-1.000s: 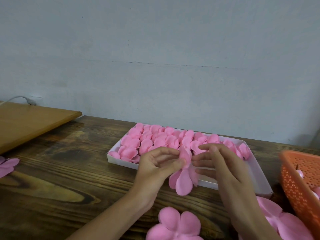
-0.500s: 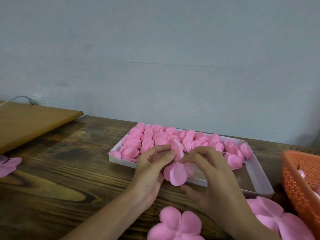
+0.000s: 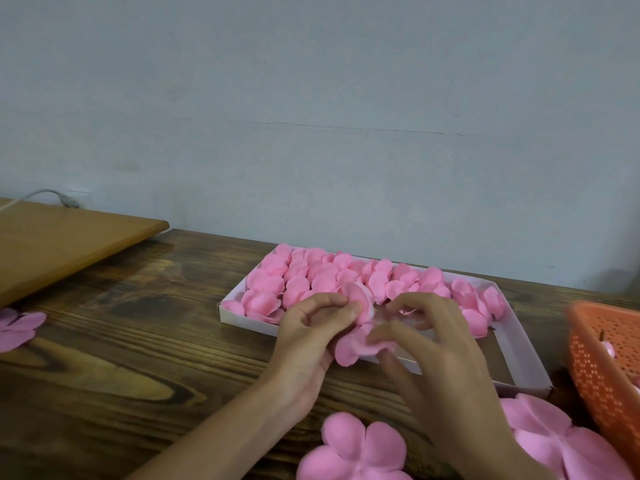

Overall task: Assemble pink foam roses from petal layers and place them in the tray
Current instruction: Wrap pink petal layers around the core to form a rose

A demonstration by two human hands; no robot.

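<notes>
Both hands hold one pink foam rose (image 3: 356, 344) just in front of the white tray (image 3: 519, 355). My left hand (image 3: 311, 327) pinches its upper petal between thumb and forefinger. My right hand (image 3: 429, 341) curls its fingers around the rose's right side and covers part of it. Several finished pink roses (image 3: 311, 275) fill the tray's left and back; its near right corner shows bare bottom. A flat pink petal layer (image 3: 353, 448) lies on the table below my hands.
More flat petal layers (image 3: 561, 441) lie at the bottom right, and one petal piece (image 3: 17, 327) at the left edge. An orange perforated basket (image 3: 602, 368) stands at the right. A light wooden board (image 3: 52, 240) lies at the back left on the dark wooden table (image 3: 121, 358).
The rose has come lower and nearer the tray's front edge, its petals folded closer together. My right hand has closed further round it.
</notes>
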